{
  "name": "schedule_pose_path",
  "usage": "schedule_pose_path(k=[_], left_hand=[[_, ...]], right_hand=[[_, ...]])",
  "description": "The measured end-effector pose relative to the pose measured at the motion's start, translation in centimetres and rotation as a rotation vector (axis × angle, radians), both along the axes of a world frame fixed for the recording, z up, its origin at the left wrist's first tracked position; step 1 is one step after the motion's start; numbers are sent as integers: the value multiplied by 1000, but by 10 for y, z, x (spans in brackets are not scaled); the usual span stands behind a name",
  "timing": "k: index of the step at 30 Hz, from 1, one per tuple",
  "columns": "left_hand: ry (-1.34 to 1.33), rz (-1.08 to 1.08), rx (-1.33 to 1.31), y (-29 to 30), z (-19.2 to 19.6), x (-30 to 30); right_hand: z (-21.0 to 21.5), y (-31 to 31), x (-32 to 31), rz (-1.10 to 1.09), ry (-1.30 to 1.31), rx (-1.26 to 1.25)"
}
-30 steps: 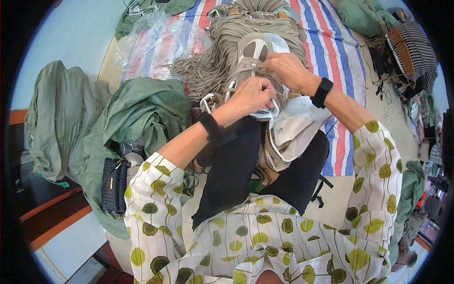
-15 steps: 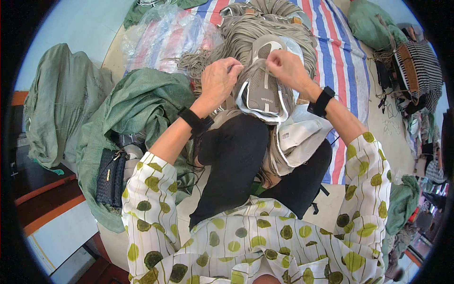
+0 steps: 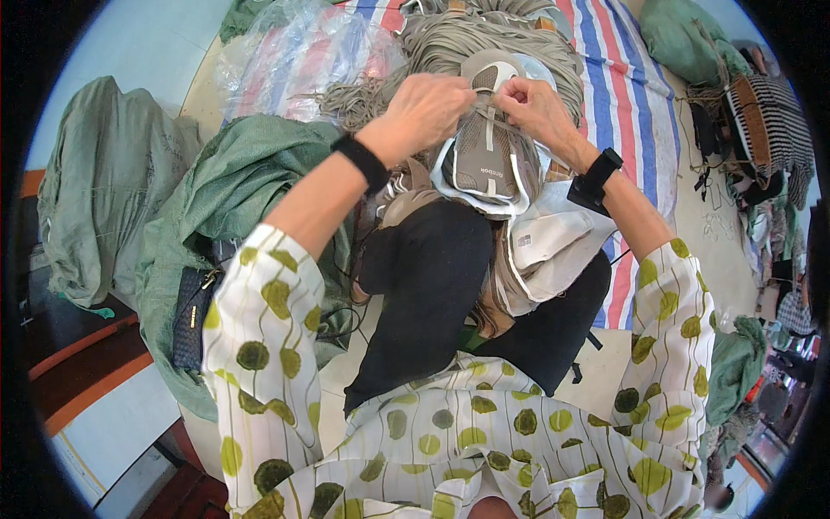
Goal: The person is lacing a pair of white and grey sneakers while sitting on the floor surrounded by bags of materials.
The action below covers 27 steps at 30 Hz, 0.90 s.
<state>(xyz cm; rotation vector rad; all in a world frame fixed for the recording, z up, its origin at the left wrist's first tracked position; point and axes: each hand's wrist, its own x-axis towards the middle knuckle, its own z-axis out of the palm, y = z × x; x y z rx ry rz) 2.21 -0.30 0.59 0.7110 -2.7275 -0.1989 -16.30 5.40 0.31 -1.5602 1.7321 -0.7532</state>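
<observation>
A grey-beige mesh shoe upper (image 3: 488, 156) with white edging lies over my knees, its toe end toward me. My left hand (image 3: 425, 112) is closed in a pinch at the left side of its lacing. On the right side, my right hand (image 3: 529, 108) pinches a thin shoelace (image 3: 482, 92) that crosses the upper between both hands. The fingertips partly hide the lace. More pale, unfinished shoe uppers (image 3: 549, 246) hang between my knees. Behind the upper lies a large bundle of grey-beige shoelaces (image 3: 450, 48).
Under the laces is a red, white and blue striped sheet (image 3: 627, 104). Clear plastic bags (image 3: 303, 60) lie at the far left. Beside my left knee slumps a green woven sack (image 3: 251, 173) with a dark purse (image 3: 192, 316). Bundled goods (image 3: 761, 130) line the right side.
My left hand has moved right and up to the lacing, nearer my right hand. The right hand has shifted only slightly and stays pinched at the upper.
</observation>
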Motion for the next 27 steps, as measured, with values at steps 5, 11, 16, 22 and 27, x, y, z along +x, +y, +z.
schedule_pose_path(k=[5, 11, 16, 22, 27], left_hand=[[-266, -11, 209, -13, 0, -26], [-280, -24, 194, -4, -15, -41], [-106, 214, 392, -17, -28, -13], [293, 378, 340, 60, -18, 10], [287, 357, 207, 59, -25, 9]], right_hand=[[-15, -7, -8, -2, 44, 11], [-25, -2, -7, -15, 105, -19], [-12, -1, 12, 78, 108, -50], [16, 30, 23, 160, 269, -340], [8, 57, 45, 412, 659, -268]])
